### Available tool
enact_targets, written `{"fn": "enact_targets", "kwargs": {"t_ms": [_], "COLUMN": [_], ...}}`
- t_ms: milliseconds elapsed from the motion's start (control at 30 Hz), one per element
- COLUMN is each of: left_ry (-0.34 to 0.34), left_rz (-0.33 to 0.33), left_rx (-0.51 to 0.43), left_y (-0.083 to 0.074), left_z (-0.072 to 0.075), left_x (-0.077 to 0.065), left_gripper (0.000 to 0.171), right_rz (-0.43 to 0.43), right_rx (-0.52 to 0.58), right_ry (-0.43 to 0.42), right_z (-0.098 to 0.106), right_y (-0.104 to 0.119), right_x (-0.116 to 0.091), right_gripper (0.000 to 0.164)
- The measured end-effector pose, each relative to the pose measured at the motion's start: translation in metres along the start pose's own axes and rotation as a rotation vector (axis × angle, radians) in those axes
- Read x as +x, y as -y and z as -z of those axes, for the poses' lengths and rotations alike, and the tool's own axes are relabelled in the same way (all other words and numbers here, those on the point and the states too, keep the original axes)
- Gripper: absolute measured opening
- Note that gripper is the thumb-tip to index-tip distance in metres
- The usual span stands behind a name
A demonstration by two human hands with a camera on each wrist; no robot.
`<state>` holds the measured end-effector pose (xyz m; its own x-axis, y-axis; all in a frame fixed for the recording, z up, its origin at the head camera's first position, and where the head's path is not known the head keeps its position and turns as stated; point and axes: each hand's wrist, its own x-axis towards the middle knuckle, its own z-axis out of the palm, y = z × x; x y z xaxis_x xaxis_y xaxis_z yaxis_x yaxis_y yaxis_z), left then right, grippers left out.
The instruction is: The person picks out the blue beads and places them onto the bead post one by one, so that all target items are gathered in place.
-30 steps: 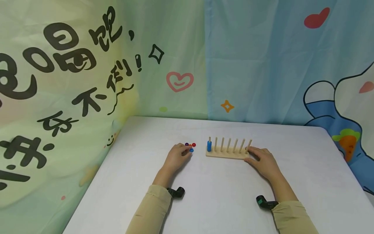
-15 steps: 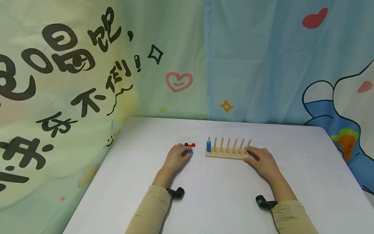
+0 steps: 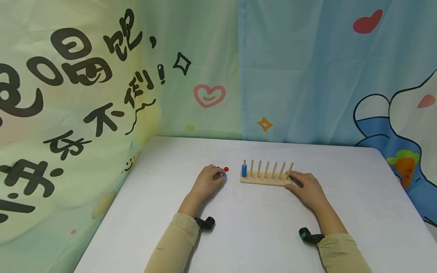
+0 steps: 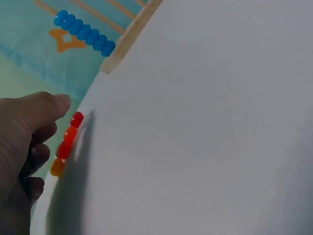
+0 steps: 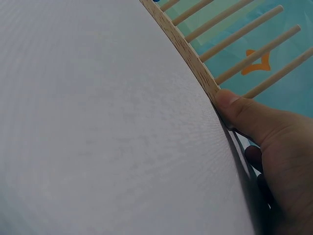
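My left hand (image 3: 208, 181) pinches a blue bead (image 3: 224, 175) between thumb and fingertips; only a sliver of it shows under the thumb in the left wrist view. Close by those fingers lies a red bead (image 3: 226, 169), with orange and red beads (image 4: 64, 149) in a cluster on the table. To the right stands a wooden peg board (image 3: 264, 182) with a row of upright pegs. Its leftmost peg carries a stack of blue beads (image 3: 244, 170). My right hand (image 3: 305, 187) grips the board's right end, thumb on the front edge; its other fingers are partly hidden.
The white table (image 3: 252, 227) runs back to a printed cloth backdrop (image 3: 290, 76). Another cloth with dark lettering hangs along the left side. Each wrist wears a black camera mount (image 3: 206, 223).
My left hand has shifted slightly toward the back among the loose beads, covering more of them. The right hand and the peg board stay where they were.
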<state>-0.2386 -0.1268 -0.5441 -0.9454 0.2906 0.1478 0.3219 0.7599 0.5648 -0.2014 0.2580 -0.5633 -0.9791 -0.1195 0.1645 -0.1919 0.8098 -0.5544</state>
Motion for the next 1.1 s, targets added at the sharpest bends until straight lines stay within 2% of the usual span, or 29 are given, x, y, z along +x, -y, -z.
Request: {"fn": "enact_targets", "kwargs": {"t_ms": [200,367,533,833,1100], "left_ry": [0.031,0.033,0.043,0.063,0.103], "left_rz": [-0.021,-0.085,-0.114,-0.207,-0.240], "left_rx": [-0.032,-0.041,-0.022,-0.042,-0.037], "left_y": [-0.014,-0.030,-0.044,-0.067,-0.082], "left_z": [0.019,0.036,0.047,0.050,0.044], "left_x": [0.010,0.023,0.034,0.047,0.050], "left_gripper": [0.023,0.024,0.027,0.027,0.026], "right_rz": [-0.014,-0.010,-0.005,0.000,-0.003], "right_rx": [-0.001,-0.005,-0.003,-0.002,0.011], "right_ry": [0.025,0.026,0.022,0.019,0.016], "right_z": [0.001,0.001,0.002,0.002,0.002], "right_y": [0.000,0.000,0.000,-0.002,0.000], "right_x": [0.000,0.001,0.000,-0.001,-0.001], "right_gripper": [0.066,0.066,0.065,0.064,0.064]}}
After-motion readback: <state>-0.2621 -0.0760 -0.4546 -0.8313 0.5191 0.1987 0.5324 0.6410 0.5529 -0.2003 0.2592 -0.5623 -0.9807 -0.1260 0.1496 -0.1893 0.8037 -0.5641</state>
